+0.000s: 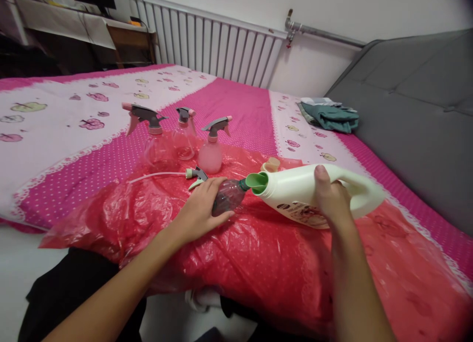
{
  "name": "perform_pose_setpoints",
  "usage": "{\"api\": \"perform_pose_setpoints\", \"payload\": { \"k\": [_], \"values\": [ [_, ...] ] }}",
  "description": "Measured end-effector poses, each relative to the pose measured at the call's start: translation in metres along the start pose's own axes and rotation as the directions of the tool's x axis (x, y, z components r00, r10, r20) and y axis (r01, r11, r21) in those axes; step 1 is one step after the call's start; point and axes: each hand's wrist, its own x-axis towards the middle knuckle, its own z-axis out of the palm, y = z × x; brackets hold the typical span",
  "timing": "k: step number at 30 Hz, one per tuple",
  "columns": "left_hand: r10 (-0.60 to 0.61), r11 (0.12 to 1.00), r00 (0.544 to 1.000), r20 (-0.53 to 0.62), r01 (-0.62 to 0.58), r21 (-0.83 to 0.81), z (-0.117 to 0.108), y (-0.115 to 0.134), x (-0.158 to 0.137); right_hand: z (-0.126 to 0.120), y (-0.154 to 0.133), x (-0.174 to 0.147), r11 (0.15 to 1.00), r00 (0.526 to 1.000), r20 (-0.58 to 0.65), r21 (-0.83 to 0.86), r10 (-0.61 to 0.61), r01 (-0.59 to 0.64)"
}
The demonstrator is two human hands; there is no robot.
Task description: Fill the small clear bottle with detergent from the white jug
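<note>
My left hand (203, 206) is wrapped round a clear spray bottle (229, 196) without its head, tilted with its dark green neck to the right. In my right hand (331, 191) is a large cream jug (295, 187), tipped nearly level. Its mouth, with a green spout (257, 182) inside, meets the small bottle's neck. Whether liquid is flowing I cannot tell. Just beyond my left hand lies a loose spray head (198, 175) with a thin white tube. A beige cap (272, 164) rests behind the jug's mouth.
Three spray bottles with grey and pink heads stand behind: one at left (160, 147), one in the middle (185, 140), and one holding cloudy liquid (210, 154). A red plastic sheet (258, 253) covers the bed's front. Folded clothes (328, 116) lie near the grey headboard (414, 90).
</note>
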Motion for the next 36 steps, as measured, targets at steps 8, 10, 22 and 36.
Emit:
{"api": "perform_pose_setpoints", "payload": {
  "k": [8,10,22,36],
  "values": [
    [-0.016,1.0,1.0,-0.003,0.015,-0.008,-0.0003,0.0009,0.0002,0.0,0.0002,-0.0004,1.0,1.0,0.011,-0.005,0.004,-0.004],
    [-0.017,1.0,1.0,-0.002,0.017,-0.01,-0.0003,0.001,0.0,-0.0002,-0.0002,-0.0005,1.0,1.0,0.013,-0.009,0.004,-0.004],
    [-0.011,1.0,1.0,0.002,0.011,-0.011,-0.0008,0.002,0.0,-0.0007,0.0002,-0.0011,1.0,1.0,0.0,0.013,-0.006,0.006],
    [-0.01,1.0,1.0,0.0,0.01,0.002,0.0011,0.0002,-0.0007,-0.0005,-0.0007,-0.0014,1.0,1.0,0.009,0.004,0.014,-0.014]
  ]
}}
